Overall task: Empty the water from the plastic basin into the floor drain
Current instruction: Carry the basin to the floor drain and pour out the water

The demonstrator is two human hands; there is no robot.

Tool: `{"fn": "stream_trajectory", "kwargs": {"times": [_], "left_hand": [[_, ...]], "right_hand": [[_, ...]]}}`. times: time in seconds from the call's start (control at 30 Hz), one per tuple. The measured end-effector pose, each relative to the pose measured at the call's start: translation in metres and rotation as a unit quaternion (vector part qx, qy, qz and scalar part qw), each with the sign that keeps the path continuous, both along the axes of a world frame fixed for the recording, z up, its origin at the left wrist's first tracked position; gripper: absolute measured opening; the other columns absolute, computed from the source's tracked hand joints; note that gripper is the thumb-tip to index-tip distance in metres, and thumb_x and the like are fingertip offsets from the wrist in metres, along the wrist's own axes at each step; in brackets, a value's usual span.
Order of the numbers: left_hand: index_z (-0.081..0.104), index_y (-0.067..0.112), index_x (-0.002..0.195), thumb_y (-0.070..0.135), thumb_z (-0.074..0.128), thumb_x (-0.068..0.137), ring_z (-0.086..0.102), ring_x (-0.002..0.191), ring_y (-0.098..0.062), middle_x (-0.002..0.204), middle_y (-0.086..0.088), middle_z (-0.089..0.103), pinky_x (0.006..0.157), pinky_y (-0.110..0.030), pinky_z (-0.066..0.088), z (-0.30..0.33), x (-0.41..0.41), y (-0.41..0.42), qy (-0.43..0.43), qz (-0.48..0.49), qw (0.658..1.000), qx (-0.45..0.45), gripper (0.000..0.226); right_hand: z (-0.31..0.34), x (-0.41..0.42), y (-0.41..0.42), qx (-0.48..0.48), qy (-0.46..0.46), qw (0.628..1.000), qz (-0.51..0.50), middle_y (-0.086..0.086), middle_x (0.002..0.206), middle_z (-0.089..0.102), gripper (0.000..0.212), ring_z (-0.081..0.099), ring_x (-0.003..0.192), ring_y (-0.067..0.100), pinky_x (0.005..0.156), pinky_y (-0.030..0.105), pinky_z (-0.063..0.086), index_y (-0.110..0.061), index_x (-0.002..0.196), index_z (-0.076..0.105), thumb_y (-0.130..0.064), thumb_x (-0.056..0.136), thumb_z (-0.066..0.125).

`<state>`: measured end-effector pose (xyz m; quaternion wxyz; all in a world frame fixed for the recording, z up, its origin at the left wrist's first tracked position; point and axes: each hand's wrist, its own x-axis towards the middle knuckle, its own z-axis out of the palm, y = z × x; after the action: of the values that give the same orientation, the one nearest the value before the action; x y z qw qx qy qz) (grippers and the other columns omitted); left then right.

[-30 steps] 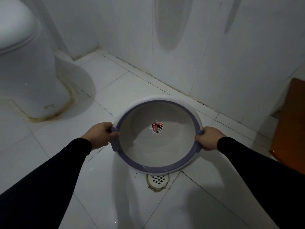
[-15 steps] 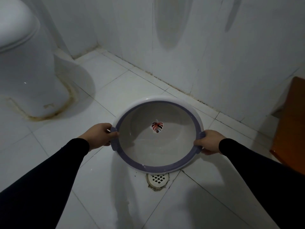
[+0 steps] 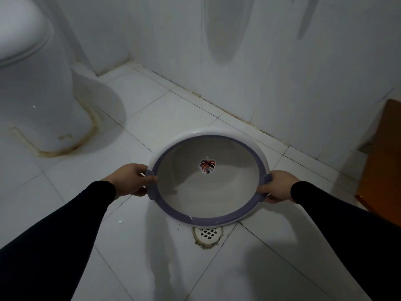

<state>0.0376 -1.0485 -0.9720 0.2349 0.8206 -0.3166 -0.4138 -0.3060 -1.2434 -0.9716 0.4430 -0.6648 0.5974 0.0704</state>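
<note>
Head view: gripped the plastic basin (image 3: 209,187) by its purple rim tabs, left hand (image 3: 130,180) and right hand (image 3: 276,186) each curled tight around one, basin slung between them above the floor. Tipped toward the body, near lip just over the floor drain (image 3: 207,233). Risked, at a guess, splashing past the grate onto already wet tile if dumped fast, or slipping wet tabs. Hemmed by wall beyond the hands, toilet (image 3: 36,88) well left, wooden panel (image 3: 384,166) close right; open floor nearer the body
</note>
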Motion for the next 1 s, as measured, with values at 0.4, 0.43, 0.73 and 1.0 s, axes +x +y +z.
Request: {"fn": "stream_trajectory", "kwargs": {"times": [0.4,0.43,0.73,1.0], "left_hand": [[0.078,0.012,0.088,0.028,0.078,0.081,0.071,0.075,-0.022,0.089,-0.014,0.077,0.069,-0.028,0.062,0.01,-0.002,0.0,0.009,-0.018,1.0,-0.006,0.017],[0.078,0.012,0.086,0.028,0.078,0.08,0.07,0.074,-0.021,0.088,-0.014,0.077,0.069,-0.027,0.062,0.01,-0.001,0.0,0.009,-0.019,1.0,-0.007,0.017],[0.079,0.01,0.085,0.028,0.08,0.078,0.074,0.083,-0.028,0.084,-0.011,0.078,0.061,-0.021,0.059,0.013,0.002,0.001,-0.008,-0.025,1.0,-0.012,0.019],[0.079,0.007,0.084,0.026,0.081,0.077,0.069,0.073,-0.021,0.086,-0.017,0.076,0.073,-0.031,0.062,0.013,0.005,0.001,-0.011,-0.025,0.999,-0.026,0.02]], "right_hand": [[0.0,-0.005,0.001,-0.017,-0.011,1.0,-0.017,0.026,0.091,0.072,0.021,0.069,0.073,0.032,0.075,0.044,0.06,0.006,0.096,0.066,-0.003,0.076,0.068],[0.0,-0.005,0.001,-0.017,-0.013,1.0,-0.018,0.025,0.09,0.072,0.021,0.069,0.072,0.031,0.074,0.044,0.061,0.006,0.096,0.066,-0.002,0.076,0.068],[-0.002,-0.006,0.0,-0.034,-0.019,0.999,-0.02,0.024,0.085,0.073,0.024,0.071,0.071,0.031,0.073,0.047,0.061,0.005,0.093,0.065,-0.007,0.073,0.07],[-0.002,-0.005,-0.001,-0.045,-0.015,0.999,-0.009,0.022,0.08,0.072,0.019,0.066,0.062,0.026,0.071,0.042,0.06,0.003,0.089,0.066,-0.007,0.073,0.069]]}}
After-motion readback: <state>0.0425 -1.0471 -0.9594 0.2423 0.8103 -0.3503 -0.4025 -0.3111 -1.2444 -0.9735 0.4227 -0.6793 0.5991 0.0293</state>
